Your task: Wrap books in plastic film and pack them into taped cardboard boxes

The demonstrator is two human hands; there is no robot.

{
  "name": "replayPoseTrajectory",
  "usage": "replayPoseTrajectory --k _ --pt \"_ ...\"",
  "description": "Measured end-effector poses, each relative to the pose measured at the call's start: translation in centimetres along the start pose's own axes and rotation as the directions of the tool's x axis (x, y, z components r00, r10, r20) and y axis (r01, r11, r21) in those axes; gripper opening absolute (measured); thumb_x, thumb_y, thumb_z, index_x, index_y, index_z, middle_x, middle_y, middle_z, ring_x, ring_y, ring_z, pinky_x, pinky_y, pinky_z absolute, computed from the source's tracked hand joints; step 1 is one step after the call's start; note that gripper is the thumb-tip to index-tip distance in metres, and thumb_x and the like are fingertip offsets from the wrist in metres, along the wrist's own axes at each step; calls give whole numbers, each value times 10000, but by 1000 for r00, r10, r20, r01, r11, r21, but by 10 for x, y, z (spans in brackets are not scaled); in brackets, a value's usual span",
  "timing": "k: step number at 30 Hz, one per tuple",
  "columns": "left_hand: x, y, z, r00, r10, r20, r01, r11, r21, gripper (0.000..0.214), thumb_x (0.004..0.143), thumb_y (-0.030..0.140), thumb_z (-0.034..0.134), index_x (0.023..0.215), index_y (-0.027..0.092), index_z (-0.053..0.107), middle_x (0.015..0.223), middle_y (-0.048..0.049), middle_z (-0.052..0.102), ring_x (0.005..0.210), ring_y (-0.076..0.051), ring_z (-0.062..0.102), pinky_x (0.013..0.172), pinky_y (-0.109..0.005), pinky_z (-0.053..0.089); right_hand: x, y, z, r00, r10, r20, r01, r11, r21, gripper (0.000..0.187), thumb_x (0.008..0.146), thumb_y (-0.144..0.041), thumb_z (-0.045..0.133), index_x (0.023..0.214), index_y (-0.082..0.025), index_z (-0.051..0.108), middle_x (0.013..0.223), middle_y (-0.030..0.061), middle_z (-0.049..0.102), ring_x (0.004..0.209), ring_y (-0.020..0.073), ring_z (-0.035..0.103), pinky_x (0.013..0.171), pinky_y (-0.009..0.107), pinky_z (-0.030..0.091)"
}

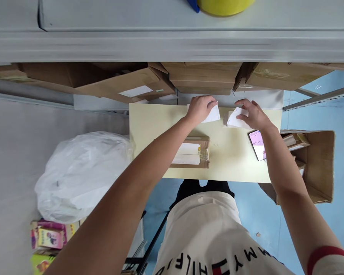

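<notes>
"MMY" shirt (pixel 200 225), papers (pixel 213 115), "00:15" phone (pixel 257 144)

Tabletop, pale yellow, rectangular (pixel 237 166); I read the clock from its centre. Passable to me: bare board at 4 to 5, between parcel and phone; narrow slot at 1, between two white paper pieces (pixel 213 115). Left-hand board, 9 to 10: bare, but cut off by the left forearm (pixel 159 154). Obstacles: flat brown cardboard parcel, white label (pixel 190 154), 8; black-edged, pink-screened phone (pixel 257 145), 3; grey metal shelf beam (pixel 172 46) and brown cardboard boxes (pixel 202 78), 12; crumpled white plastic bag (pixel 83 175), 9; open brown carton (pixel 321 166), 3 to 4.
</notes>
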State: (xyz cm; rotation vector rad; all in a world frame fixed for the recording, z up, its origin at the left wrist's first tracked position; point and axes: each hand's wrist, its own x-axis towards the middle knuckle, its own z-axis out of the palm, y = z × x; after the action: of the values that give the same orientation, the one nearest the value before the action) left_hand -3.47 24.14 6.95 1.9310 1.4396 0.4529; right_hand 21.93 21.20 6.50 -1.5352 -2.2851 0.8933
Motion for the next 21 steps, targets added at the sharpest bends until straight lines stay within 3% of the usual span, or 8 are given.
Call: replayPoseTrajectory --k 3,6,9,11,13,16,19,21 --pt "-2 -6 -8 998 -29 -49 31 999 31 240 952 350 534 946 184 707 975 -70 737 935 -219 654 872 -322 417 3 15 8 999 35 -2 -35 997 -62 418 888 -394 575 1283 -269 513 1071 69 678 1067 333 638 1090 700 249" --pt "-10 -1 -14 997 -25 -75 25 1000 -4 214 934 352 570 963 193 710 985 -59 742 964 -211 654 887 -311 421 5 13 13 996 56 -69 -61 995 -77 615 842 -557 623 1362 -269 468 1268 118 621 1216 379 549 1108 742 185" --pt "-23 18 -19 995 -7 -103 -3 995 -96 202 911 349 606 930 182 717 944 -50 746 918 -194 659 852 -294 441 0 -19 13 988 33 -148 -16 993 119 886 748 -692 669 1457 -250 376 1418 165 519 1301 391 480 1099 675 302" --pt "-35 35 -24 993 -1 -119 -20 984 -177 202 899 346 618 894 170 718 887 -40 744 846 -172 658 798 -279 458 -8 -52 13 987 17 -158 41 934 354 959 718 -710 690 1481 -244 343 1360 162 568 1213 348 565 1020 573 447" --pt "-50 51 -33 993 -9 -121 -24 965 -261 213 889 352 621 859 163 715 811 -26 733 773 -154 649 738 -267 470 -19 -86 13 988 51 -146 38 833 552 932 715 -677 717 1462 -241 369 1155 117 675 999 284 664 878 480 546" --pt "-84 61 -53 996 -38 -74 5 914 -406 242 818 390 688 881 157 713 781 -23 729 737 -155 659 677 -260 494 -39 -125 13 966 208 -156 -36 702 711 745 728 -580 754 1337 -239 494 800 14 688 690 203 648 662 368 561" --pt "-129 53 -72 996 -86 13 78 818 -570 404 677 438 800 942 146 710 827 -59 748 754 -189 691 649 -274 527 -60 -148 12 923 319 -214 -30 615 788 601 722 -517 771 1209 -247 546 724 -17 660 620 174 612 581 314 518" --pt "-160 45 -78 990 -134 44 129 733 -667 416 643 489 805 861 149 706 820 -76 756 723 -197 695 629 -287 538 -74 -161 15 902 339 -269 -8 634 774 565 743 -514 747 1193 -244 539 734 -13 659 631 178 613 592 321 514"
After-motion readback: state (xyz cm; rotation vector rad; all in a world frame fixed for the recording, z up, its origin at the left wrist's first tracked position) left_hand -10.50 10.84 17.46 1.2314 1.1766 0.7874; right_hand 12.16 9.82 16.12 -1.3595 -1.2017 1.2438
